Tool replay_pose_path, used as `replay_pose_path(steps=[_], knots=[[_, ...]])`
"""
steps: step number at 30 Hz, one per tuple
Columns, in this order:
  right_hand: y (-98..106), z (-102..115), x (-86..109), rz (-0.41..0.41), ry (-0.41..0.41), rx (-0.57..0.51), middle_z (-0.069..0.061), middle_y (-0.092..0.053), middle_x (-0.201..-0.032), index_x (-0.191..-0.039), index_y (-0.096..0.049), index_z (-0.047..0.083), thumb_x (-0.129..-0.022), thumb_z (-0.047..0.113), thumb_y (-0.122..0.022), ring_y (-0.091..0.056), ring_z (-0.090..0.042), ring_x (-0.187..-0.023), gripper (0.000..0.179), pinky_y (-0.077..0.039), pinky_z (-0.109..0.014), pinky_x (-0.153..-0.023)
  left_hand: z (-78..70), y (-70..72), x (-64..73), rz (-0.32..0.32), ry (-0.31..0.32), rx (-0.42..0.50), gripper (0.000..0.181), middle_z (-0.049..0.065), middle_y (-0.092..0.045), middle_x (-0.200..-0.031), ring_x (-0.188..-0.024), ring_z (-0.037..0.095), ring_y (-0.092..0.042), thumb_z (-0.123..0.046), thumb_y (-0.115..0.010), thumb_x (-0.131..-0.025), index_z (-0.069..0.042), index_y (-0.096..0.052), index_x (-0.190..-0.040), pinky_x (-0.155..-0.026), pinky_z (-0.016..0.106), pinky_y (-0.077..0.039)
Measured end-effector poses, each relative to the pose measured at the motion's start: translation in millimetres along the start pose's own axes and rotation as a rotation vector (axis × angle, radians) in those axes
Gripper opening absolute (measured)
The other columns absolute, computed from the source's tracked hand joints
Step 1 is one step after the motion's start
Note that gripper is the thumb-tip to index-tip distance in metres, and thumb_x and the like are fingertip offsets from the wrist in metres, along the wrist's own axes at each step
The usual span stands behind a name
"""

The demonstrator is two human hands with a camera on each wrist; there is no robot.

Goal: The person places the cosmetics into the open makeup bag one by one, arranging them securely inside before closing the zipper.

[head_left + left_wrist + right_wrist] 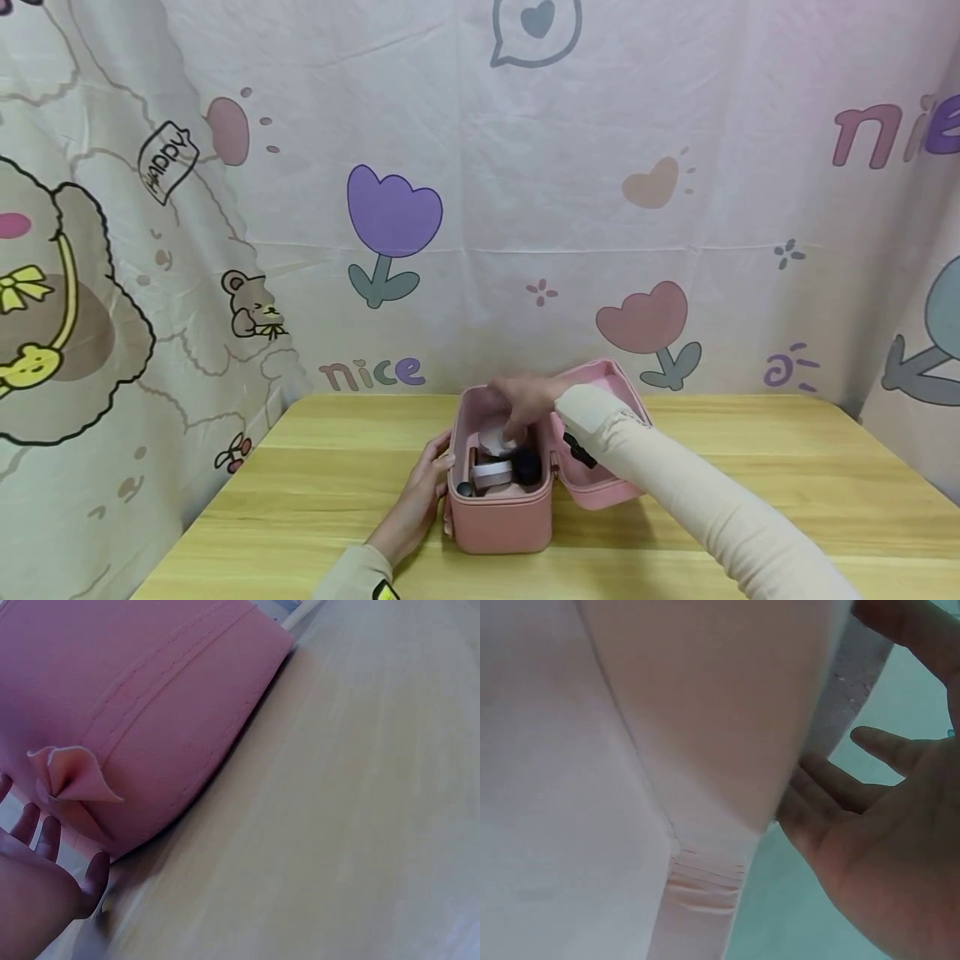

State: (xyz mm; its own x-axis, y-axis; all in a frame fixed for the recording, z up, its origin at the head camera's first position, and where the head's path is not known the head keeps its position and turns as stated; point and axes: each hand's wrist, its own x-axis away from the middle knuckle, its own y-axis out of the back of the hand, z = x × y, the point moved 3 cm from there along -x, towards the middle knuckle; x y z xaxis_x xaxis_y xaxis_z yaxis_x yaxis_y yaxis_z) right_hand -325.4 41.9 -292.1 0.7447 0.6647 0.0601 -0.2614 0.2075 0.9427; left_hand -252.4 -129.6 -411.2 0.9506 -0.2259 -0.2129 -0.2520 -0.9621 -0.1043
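Note:
A pink makeup case [502,527] stands on the table with its top open. My left hand [420,490] rests against the case's left side, fingers extended, beside a pink bow [75,780] seen in the left wrist view. From the right, my right hand [528,398] reaches over the rim, fingers loosely bent downward above a white item [493,440] inside. Nearer the front of the case lie a white round container [492,475], a dark round-headed item [527,467] and a slim brown stick [472,460]. The right wrist view shows some fingertips hidden behind the case's edge.
The case's lid [600,497] is swung out to the right, partly under my right sleeve [675,471]. A black item [577,450] shows inside the lid. The wooden table [337,450] extends around the case, with a printed curtain [517,333] behind it.

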Motion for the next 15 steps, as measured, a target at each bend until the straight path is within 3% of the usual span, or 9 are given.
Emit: replay_pose_path(steps=[8,15], knots=[[6,-1,-1.3,-0.013,-0.007,-0.011,-0.019,-0.050,-0.135,-0.140,-0.041,-0.003,-0.079,0.005,-0.076,-0.049,-0.029,-0.120,0.071,-0.039,-0.041,-0.102,-0.7,-0.5,0.4,-0.003,-0.009,0.006,0.061,0.020,-0.021,-0.154,-0.136,0.036,-0.024,-0.022,-0.045,-0.096,-0.002,-0.026,-0.150,-0.100,0.037,-0.031],[15,2,4.7,0.004,-0.006,-0.025,-0.019,-0.046,-0.141,-0.143,-0.040,-0.003,-0.083,0.006,-0.071,-0.046,-0.029,-0.124,0.068,-0.039,-0.041,-0.103,-1.1,-0.7,0.4,-0.009,-0.004,0.000,0.061,0.020,-0.022,-0.153,-0.136,0.036,-0.026,-0.022,-0.045,-0.096,-0.002,-0.026,-0.150,-0.100,0.037,-0.032]])
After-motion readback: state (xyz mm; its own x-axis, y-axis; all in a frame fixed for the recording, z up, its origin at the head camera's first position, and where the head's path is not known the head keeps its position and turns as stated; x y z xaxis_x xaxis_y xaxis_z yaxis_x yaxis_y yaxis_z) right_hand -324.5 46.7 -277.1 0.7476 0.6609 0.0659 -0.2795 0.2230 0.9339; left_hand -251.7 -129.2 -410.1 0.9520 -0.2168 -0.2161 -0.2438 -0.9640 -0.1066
